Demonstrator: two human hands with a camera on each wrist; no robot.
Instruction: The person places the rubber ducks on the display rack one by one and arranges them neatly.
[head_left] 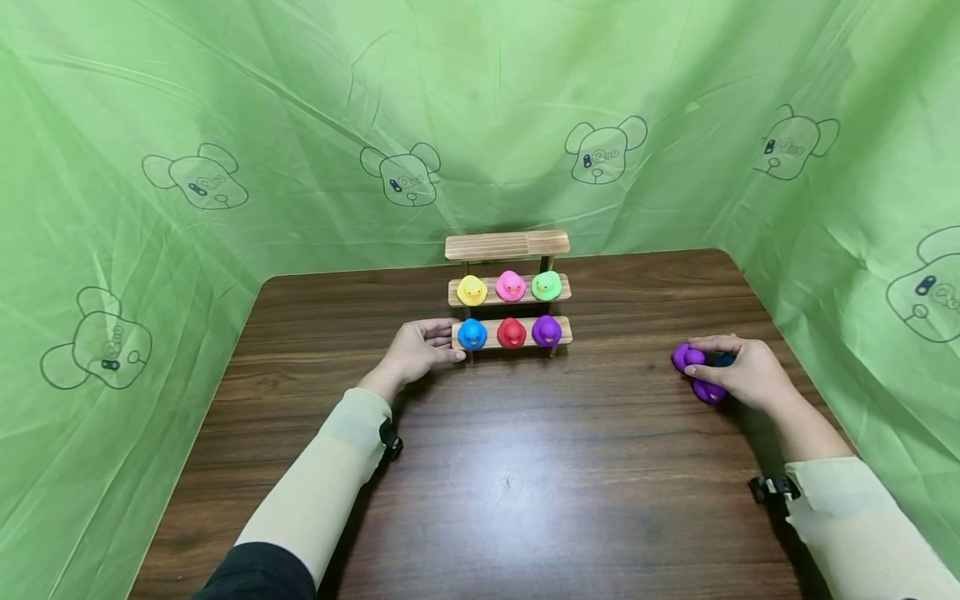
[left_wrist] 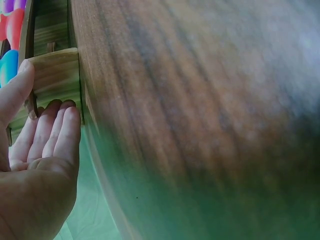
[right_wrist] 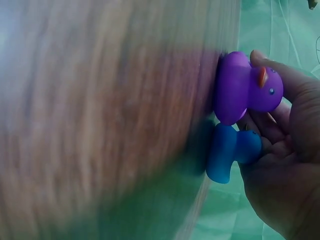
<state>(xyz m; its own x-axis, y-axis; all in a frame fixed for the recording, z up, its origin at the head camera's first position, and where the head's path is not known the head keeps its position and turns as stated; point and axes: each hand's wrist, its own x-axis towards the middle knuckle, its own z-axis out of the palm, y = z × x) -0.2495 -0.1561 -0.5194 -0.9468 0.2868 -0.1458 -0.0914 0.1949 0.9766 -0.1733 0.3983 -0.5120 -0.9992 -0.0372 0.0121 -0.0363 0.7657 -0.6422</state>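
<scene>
My left hand [head_left: 420, 350] is at the left end of a small wooden tiered shelf [head_left: 507, 244], its fairly straight fingers and thumb touching the lower tier's end. In the left wrist view the thumb lies along the tier edge, fingers against the wooden end. At the table's right, my right hand [head_left: 750, 371] pinches a purple rubber duck [right_wrist: 233, 87] between thumb and fingers. Another purple duck [head_left: 708, 392] sits just in front of it. A dark blue duck [right_wrist: 222, 152] shows beneath the fingers, partly hidden by the hand in the head view.
The lower tier bears blue [head_left: 472, 334], red [head_left: 512, 333] and purple ducks [head_left: 547, 331]. Yellow [head_left: 472, 290], pink [head_left: 511, 286] and green ducks [head_left: 547, 286] stand on the middle tier. A green curtain [head_left: 300, 100] surrounds the brown wooden table [head_left: 600, 467].
</scene>
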